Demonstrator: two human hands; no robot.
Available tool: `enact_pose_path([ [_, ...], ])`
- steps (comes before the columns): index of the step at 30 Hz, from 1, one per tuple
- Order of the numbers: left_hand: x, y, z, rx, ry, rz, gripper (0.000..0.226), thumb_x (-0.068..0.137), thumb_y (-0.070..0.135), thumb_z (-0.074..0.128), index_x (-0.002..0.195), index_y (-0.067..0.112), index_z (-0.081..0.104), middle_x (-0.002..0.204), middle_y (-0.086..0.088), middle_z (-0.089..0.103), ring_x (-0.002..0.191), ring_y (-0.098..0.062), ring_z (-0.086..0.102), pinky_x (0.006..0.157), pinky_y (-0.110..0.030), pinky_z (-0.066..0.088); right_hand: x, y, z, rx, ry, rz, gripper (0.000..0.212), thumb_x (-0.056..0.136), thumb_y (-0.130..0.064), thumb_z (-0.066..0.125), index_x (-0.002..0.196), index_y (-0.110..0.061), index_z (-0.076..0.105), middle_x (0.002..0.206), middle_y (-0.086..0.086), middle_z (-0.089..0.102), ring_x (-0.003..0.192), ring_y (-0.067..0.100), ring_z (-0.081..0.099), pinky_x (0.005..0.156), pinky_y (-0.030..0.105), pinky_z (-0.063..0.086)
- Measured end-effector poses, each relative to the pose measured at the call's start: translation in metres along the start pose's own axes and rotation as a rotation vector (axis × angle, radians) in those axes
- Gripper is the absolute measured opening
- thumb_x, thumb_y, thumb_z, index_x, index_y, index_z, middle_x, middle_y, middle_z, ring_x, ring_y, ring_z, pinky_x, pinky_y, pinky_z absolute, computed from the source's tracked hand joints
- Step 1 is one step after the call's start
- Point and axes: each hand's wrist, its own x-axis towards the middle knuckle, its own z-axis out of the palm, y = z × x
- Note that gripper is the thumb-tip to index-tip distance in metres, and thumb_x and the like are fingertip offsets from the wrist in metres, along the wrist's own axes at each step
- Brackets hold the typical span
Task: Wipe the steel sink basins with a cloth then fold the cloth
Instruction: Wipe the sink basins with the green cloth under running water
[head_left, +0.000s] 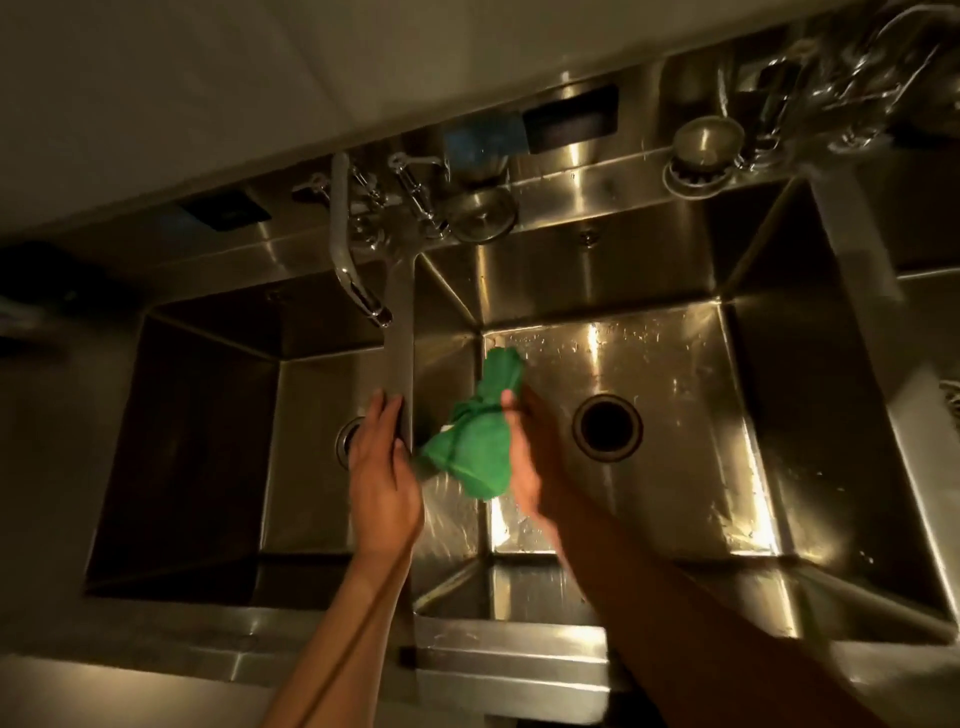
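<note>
A bunched green cloth (475, 441) hangs against the left inner wall of the right steel basin (675, 493). My right hand (530, 457) grips the cloth from its right side, and the hand is blurred. The fingers of my left hand (382, 467) lie flat on the steel divider (400, 322) between the two basins, holding nothing. The left basin (306, 441) lies in shadow, its drain partly hidden by my left hand.
A curved faucet (345, 260) with lever handles reaches over the left basin. The right basin's open drain (608, 427) is dark, with water drops around it. Two strainer baskets (701, 150) and sponges (480, 140) rest on the back ledge. Glassware (857, 83) stands at the far right.
</note>
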Motion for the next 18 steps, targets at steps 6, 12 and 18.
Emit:
enact_pose_path([
  [6,0.004,-0.007,0.000,-0.072,-0.042,-0.031,0.052,0.103,0.015,0.038,0.153,0.022,0.048,0.167,0.008,0.034,0.153,-0.005,0.030,0.126,-0.044,0.029,0.000,0.018,0.058,-0.077,-0.267,-0.055,0.046,0.107,-0.013,0.044,0.151,-0.025,0.042,0.159,-0.003,0.038,0.145,0.007,0.034,0.121,0.028,0.027],
  [12,0.003,-0.007,0.005,-0.081,-0.033,-0.038,0.050,0.105,0.021,0.042,0.154,0.024,0.046,0.167,0.012,0.032,0.154,-0.007,0.028,0.125,-0.050,0.029,0.058,0.024,0.072,-0.189,-0.241,-0.135,0.052,0.108,-0.015,0.040,0.157,-0.024,0.026,0.166,-0.005,0.018,0.153,0.008,0.013,0.127,0.039,0.011],
  [18,0.002,-0.007,0.004,-0.004,-0.058,-0.010,0.048,0.109,0.026,0.039,0.157,0.033,0.039,0.168,0.020,0.024,0.156,-0.006,0.024,0.125,-0.050,0.030,0.115,0.044,0.071,-0.453,-0.163,-0.250,0.052,0.109,-0.031,0.034,0.159,-0.033,0.018,0.168,-0.009,0.010,0.154,0.007,0.005,0.127,0.041,0.008],
])
